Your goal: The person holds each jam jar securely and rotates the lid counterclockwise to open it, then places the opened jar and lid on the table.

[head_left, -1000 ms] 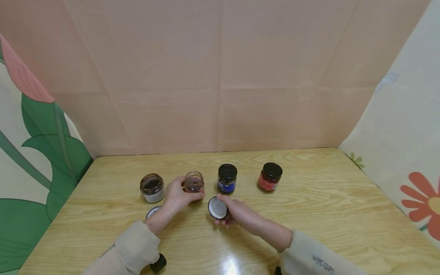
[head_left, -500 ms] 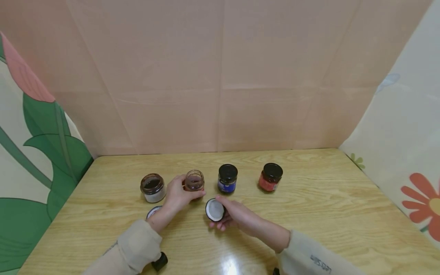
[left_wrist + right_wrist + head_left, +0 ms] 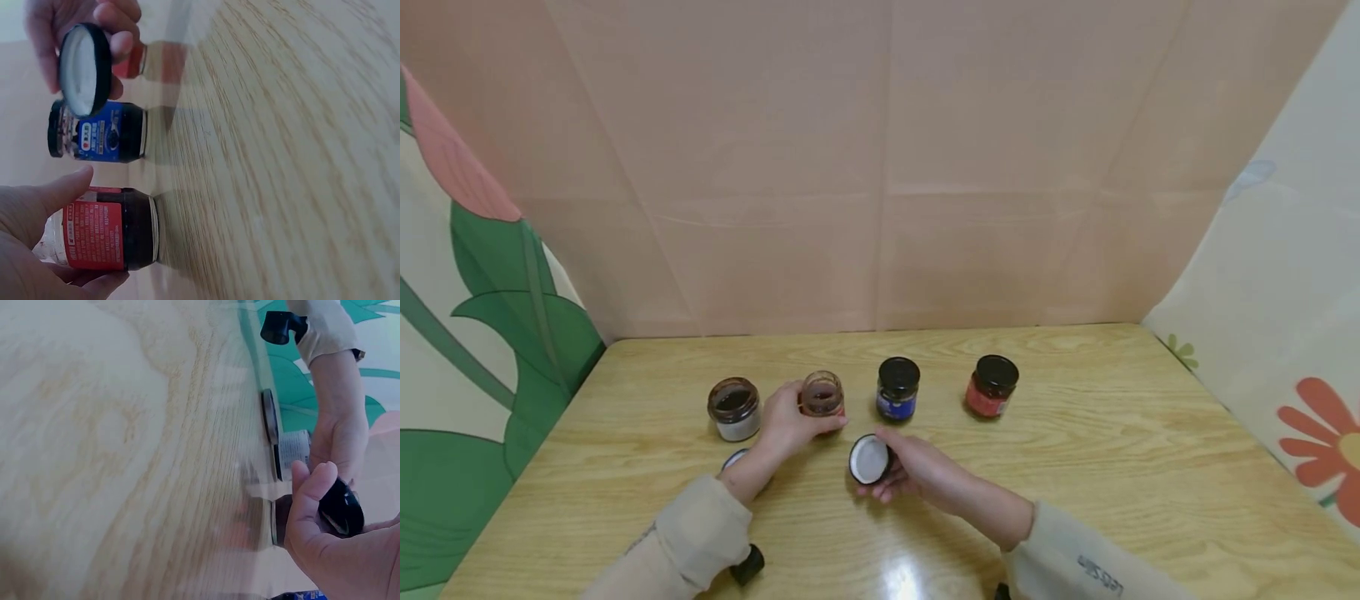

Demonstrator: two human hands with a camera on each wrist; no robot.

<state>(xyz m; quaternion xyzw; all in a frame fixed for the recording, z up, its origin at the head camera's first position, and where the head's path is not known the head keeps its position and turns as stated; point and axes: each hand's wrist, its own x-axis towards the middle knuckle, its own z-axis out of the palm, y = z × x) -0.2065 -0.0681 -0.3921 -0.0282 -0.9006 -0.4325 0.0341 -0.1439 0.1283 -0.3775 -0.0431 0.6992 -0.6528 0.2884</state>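
My left hand [image 3: 792,423] grips an uncapped glass jar [image 3: 822,395] with a red label, which stands upright on the table. In the left wrist view the red label [image 3: 95,235] shows between thumb and fingers, with dark contents low in the glass. To the right and nearer, my right hand [image 3: 910,468] holds a black jar lid [image 3: 870,460] by its edge, the pale inner side turned up toward the head camera. The right wrist view shows the lid's dark outer side [image 3: 342,509] against the curled fingers.
Left of the hands stands another uncapped jar [image 3: 734,410] with a white label. A second lid [image 3: 735,458] lies partly behind the left wrist. Two capped jars, one blue-labelled [image 3: 898,389] and one red-labelled [image 3: 992,387], stand to the right on the wooden table [image 3: 1112,433].
The right hand has shifted the lid slightly left and toward the person, mostly in the first half second. The left hand has kept its grip on the jar, which has barely moved.
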